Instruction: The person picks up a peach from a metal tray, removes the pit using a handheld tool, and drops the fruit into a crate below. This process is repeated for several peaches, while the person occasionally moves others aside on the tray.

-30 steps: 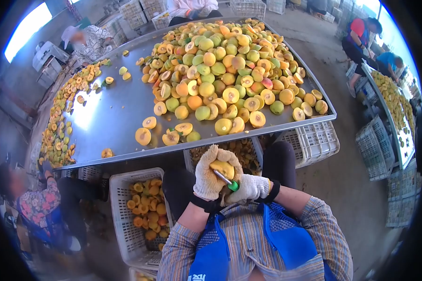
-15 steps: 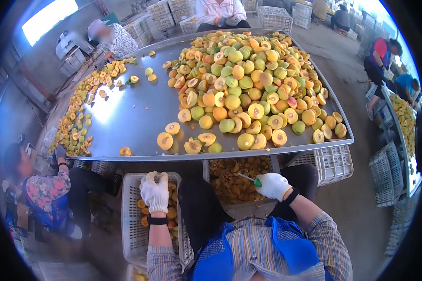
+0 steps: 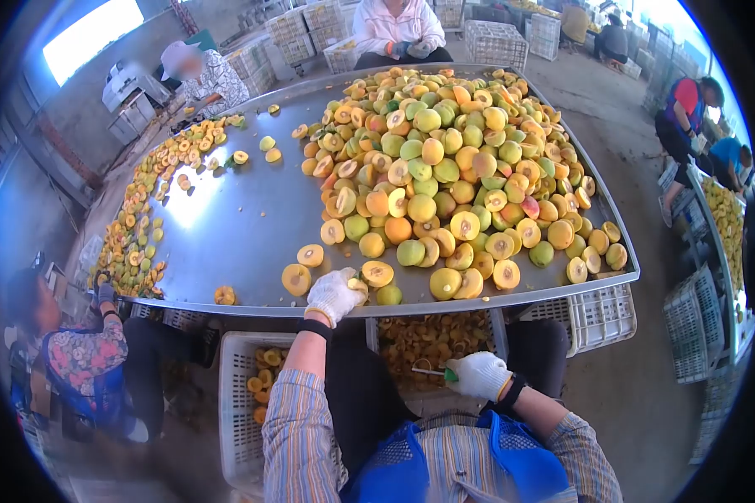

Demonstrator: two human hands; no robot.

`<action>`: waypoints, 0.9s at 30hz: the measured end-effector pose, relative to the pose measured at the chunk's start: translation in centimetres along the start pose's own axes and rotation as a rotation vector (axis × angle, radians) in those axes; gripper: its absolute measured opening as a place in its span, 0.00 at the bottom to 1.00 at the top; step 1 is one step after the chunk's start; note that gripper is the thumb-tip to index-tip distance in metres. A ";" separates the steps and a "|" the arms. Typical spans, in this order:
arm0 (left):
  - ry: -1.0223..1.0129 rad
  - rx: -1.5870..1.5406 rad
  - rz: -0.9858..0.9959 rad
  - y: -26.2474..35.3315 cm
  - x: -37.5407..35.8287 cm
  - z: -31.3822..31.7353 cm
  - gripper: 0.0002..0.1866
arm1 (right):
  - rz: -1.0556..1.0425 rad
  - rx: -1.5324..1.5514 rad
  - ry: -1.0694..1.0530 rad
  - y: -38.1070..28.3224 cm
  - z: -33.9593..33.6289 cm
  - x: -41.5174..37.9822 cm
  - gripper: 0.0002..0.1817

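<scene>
My left hand point(image 3: 335, 297), in a white knitted glove, is at the near edge of the metal table with its fingers closed around a peach half, mostly hidden under the glove. Another cut peach half point(image 3: 377, 272) lies just right of my fingertips. My right hand point(image 3: 481, 375), also gloved, grips a green-handled tool point(image 3: 451, 375) with a thin curved metal end. That tool points left over a crate of brownish peach scraps point(image 3: 432, 339) below the table edge. At my left knee stands a white crate point(image 3: 236, 402) with pitted peach halves point(image 3: 264, 381) inside.
A large pile of whole and halved peaches point(image 3: 445, 168) covers the right of the metal table point(image 3: 252, 226). More halves point(image 3: 134, 226) line its left side. Co-workers sit at the left and far sides. A white crate point(image 3: 602, 318) stands under the right corner; others work at right.
My left hand has moved from above the white crate up and right to the table edge, closing on a peach half. My right hand with the tool has shifted slightly down.
</scene>
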State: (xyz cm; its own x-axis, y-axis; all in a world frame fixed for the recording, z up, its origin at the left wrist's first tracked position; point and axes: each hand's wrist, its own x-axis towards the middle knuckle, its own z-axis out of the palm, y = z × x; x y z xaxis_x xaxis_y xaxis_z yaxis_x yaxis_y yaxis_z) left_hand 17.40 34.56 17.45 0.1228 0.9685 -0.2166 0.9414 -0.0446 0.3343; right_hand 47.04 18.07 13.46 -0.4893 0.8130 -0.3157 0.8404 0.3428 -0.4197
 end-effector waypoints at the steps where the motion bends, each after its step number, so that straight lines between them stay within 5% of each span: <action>1: 0.079 -0.045 -0.021 0.3 -0.3 0.1 0.23 | -0.009 0.019 0.007 -0.1 0.2 0.1 0.16; 5: 0.278 -0.452 0.051 -1.7 -0.5 2.1 0.18 | -0.008 0.045 0.014 -0.7 0.0 0.0 0.16; 7: 0.327 -1.120 -0.001 -1.8 -0.6 2.5 0.19 | -0.014 0.044 0.021 -1.0 -0.1 -0.2 0.16; 8: 0.332 -1.120 0.000 -1.5 -1.0 1.9 0.19 | -0.014 0.049 0.027 -1.1 -0.2 -0.3 0.15; 11: 0.272 -1.893 -0.011 -0.1 -2.9 0.4 0.28 | -0.001 0.111 0.094 -2.1 -1.5 -0.7 0.16; 14: 0.144 -1.978 0.105 0.7 -5.4 1.9 0.24 | 0.016 0.268 0.254 -4.6 -4.3 -1.6 0.20; 16: 0.299 -2.144 0.025 3.4 -6.3 3.5 0.23 | -0.013 0.330 0.299 -5.6 -5.7 -2.1 0.23; 20: 0.027 -2.425 0.089 7.1 -9.6 5.3 0.22 | 0.011 0.294 0.384 -7.5 -7.2 -2.7 0.23; 27: 0.008 -2.271 0.075 12.1 -13.4 4.9 0.19 | 0.009 0.156 0.578 -6.1 -5.8 -3.3 0.19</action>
State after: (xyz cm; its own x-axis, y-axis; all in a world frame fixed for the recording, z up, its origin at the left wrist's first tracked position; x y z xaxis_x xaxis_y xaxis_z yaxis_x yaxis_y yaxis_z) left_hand 28.72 19.85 19.90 0.1233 0.9798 -0.1573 -0.8512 0.1859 0.4909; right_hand 44.92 15.98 21.96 -0.2393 0.9548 0.1763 0.7782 0.2972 -0.5532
